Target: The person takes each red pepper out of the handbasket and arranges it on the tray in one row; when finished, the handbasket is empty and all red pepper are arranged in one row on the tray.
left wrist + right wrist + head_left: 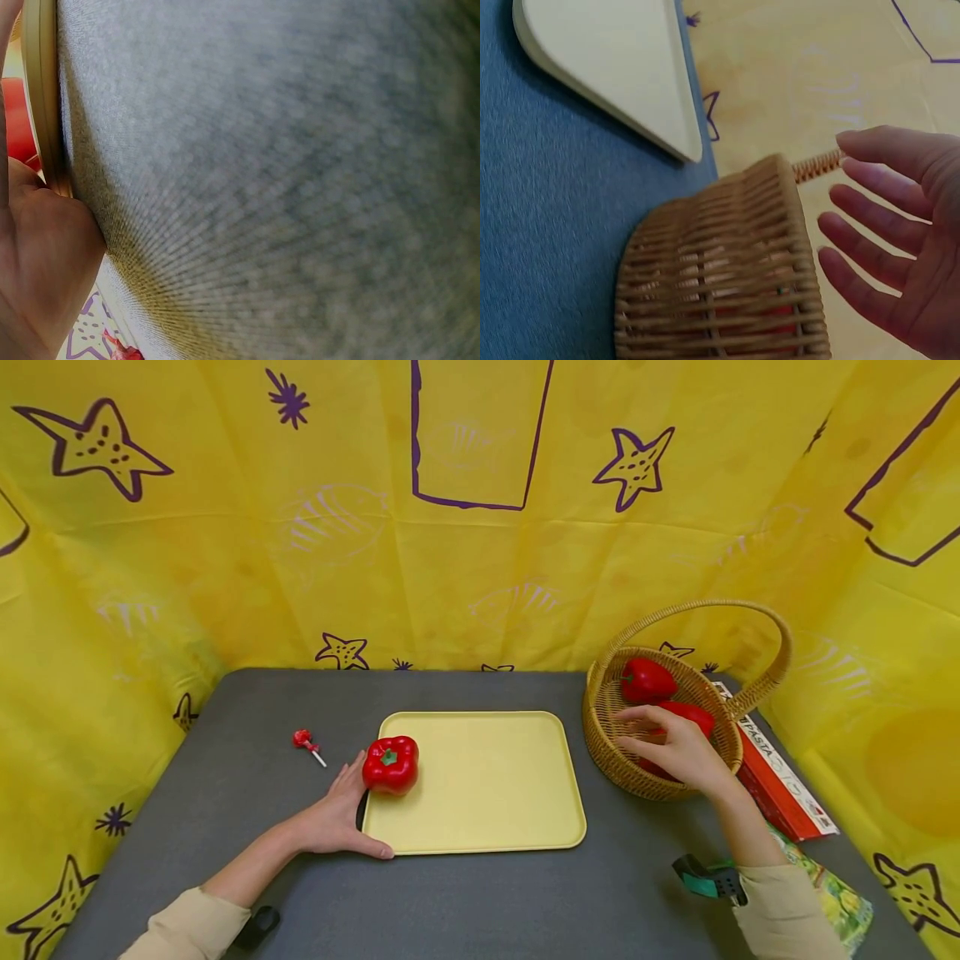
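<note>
My left hand point(337, 814) is spread along the left edge of a pale yellow tray point(487, 785), its thumb lying at the near-left corner. Beside its fingertips, a red bell pepper point(391, 765) stands on the tray's left side, green stem up. The left wrist view has the palm point(52, 262) close against the tray's rim point(41, 97). Over a wicker basket point(618, 768) at the right, my right hand point(678, 747) hovers with bent, parted fingers and nothing between them. Inside the basket lie red peppers point(648, 681), partly hidden by that hand.
A red-wrapped lollipop point(306, 742) lies left of the tray. Right of the basket are a red and white pasta box point(783, 777) and a green patterned packet point(843, 902), partly under the right forearm. The basket's tall handle point(780, 652) arches up. Yellow cloth point(450, 585) surrounds the grey table point(480, 902).
</note>
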{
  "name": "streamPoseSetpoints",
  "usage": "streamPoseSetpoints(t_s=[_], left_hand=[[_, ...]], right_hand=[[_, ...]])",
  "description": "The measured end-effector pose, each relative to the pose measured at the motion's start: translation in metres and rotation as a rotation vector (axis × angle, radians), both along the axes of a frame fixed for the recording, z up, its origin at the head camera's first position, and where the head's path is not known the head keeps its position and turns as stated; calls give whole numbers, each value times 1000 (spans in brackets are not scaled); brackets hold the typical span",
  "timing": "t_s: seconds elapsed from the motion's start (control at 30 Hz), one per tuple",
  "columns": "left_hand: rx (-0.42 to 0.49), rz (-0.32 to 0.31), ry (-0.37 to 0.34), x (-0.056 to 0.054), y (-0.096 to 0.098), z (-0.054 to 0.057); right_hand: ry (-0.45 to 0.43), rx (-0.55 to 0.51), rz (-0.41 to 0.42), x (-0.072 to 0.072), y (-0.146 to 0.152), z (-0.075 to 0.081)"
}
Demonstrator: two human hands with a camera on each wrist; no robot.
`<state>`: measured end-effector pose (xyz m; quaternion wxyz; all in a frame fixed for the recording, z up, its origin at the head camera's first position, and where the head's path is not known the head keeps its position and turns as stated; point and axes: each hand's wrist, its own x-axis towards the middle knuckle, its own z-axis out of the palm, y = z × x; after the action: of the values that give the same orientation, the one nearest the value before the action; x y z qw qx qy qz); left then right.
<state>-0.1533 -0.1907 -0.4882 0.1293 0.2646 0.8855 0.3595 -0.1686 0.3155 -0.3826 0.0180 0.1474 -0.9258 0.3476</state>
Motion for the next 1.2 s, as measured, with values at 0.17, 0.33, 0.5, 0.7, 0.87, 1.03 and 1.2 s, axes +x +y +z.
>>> streamPoseSetpoints(t_s=[0.17,0.33,0.5,0.7,0.87,1.03,1.2], left_hand=[[2,-2,-3,0,0,0],[-6,1,-7,0,0,0],[-17,5,-11,0,0,1],[-15,8,-16,0,0,0],[-16,11,-14,1,0,0],[-21,18,-21,1,0,1],[-25,18,-23,1,0,1]], right_hand=[[46,87,-9,0,5,0],[147,161,41,1,9,-1],[224,224,61,1,14,-1],[181,271,48,1,20,-1],[104,330,45,1,24,0],[51,373,32,1,27,0],[-4,397,19,2,28,1]])
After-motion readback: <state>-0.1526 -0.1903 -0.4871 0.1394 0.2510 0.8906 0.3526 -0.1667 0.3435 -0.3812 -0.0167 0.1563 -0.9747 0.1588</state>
